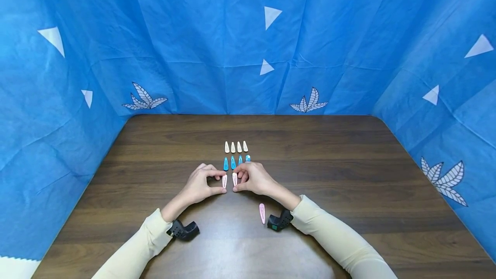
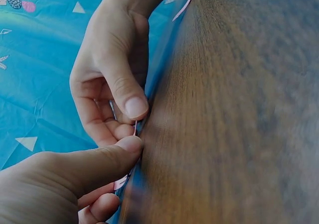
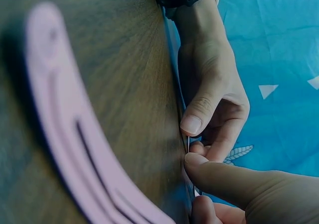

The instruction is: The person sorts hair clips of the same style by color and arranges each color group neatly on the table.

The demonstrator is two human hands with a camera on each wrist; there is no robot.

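In the head view my left hand (image 1: 199, 186) pinches a pale pink snap hair clip (image 1: 224, 181) lengthwise, its two ends between thumb and finger. Close to its right, my right hand (image 1: 257, 178) holds a second pale pink hair clip (image 1: 234, 179) the same way. Both clips lie at the tabletop, side by side with a small gap. From the left wrist view, the left thumb (image 2: 117, 157) and right thumb (image 2: 124, 97) come down near the table surface, and the clips show only as thin edges. Another pink hair clip (image 1: 262, 213) lies apart, near the right wrist.
Just beyond the hands runs a row of blue hair clips (image 1: 226, 164), the rightmost partly covered by the right hand. Behind it stands a row of cream hair clips (image 1: 233, 147). Blue patterned cloth (image 1: 224, 42) encloses the wooden table (image 1: 329, 158) at the back and sides.
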